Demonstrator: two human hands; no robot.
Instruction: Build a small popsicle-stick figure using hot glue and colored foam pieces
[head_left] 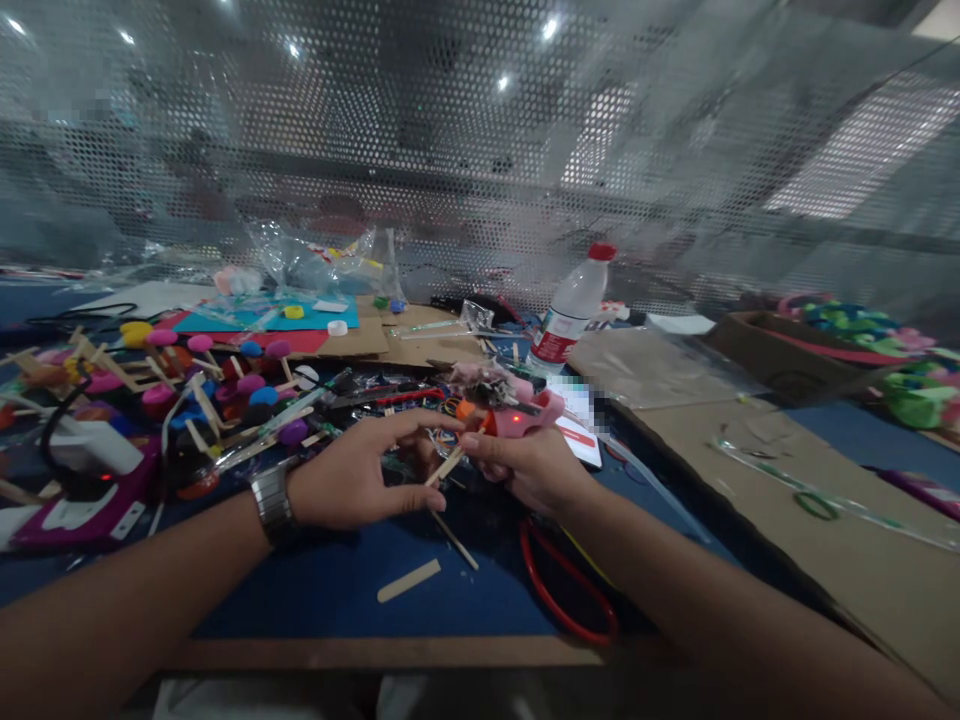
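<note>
My left hand (360, 472), with a metal watch (271, 503) on the wrist, curls its fingers around a small wooden stick (447, 466) held over the blue mat (330, 590). My right hand (525, 462) grips a pink glue gun (525, 415) with a red light lit, its orange nozzle touching the upper end of the stick. A second thin stick (454, 540) points down from under my hands. One flat wooden stick (409, 580) lies loose on the mat just below them.
Stick-and-cap models (202, 390) crowd the left side beside a white charger (90, 445). A water bottle (570, 310) stands behind my hands. A red wire loop (562, 590) lies under my right wrist. Cardboard sheets (787, 480) cover the right, and a perforated screen (480, 150) closes the back.
</note>
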